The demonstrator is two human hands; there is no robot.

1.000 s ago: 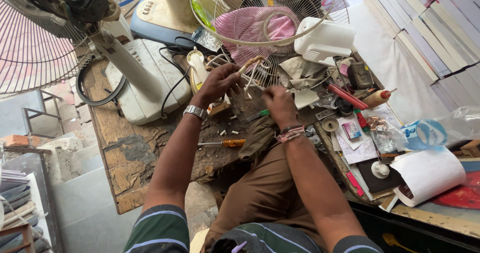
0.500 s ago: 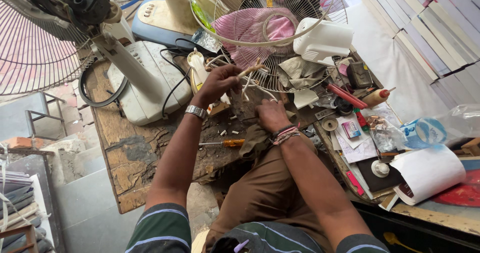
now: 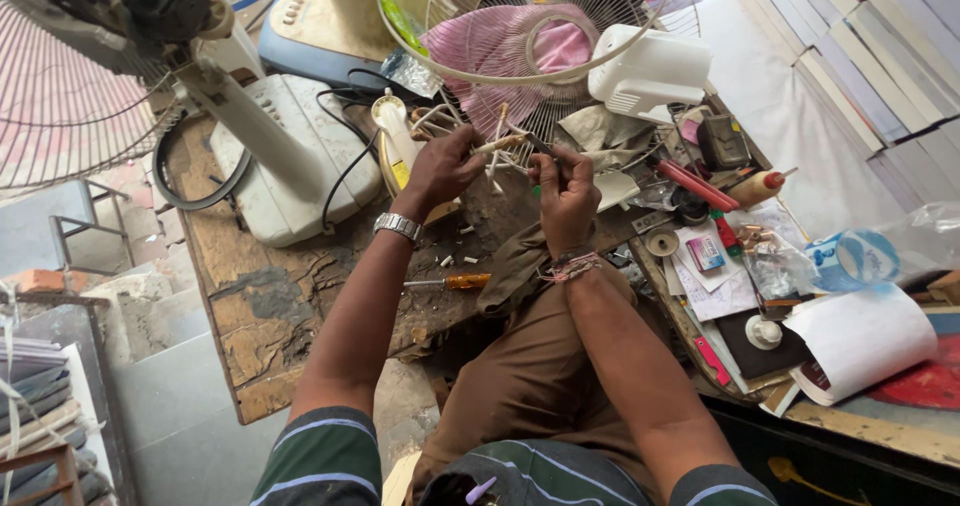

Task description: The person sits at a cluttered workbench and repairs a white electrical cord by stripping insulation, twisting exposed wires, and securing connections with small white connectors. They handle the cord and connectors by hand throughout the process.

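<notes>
Left hand (image 3: 440, 171) closed around a bundle of white wires (image 3: 497, 146), held above the worn wooden bench (image 3: 260, 306) at about 12 o'clock from the lap. Right hand (image 3: 562, 191) pinched shut on a small dark tool (image 3: 540, 148) (cutter or stripper, cannot tell) at the wire ends. Judged mid-job: cut sleeve bits (image 3: 462, 259) lie below, and a screwdriver (image 3: 450, 282) rests at 7 o'clock; wire ends are not yet joined to anything.

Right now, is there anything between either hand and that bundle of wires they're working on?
Nothing visible. The left hand already grips the wire bundle, and the right hand meets its end with a small tool whose shape I cannot make out.
</notes>
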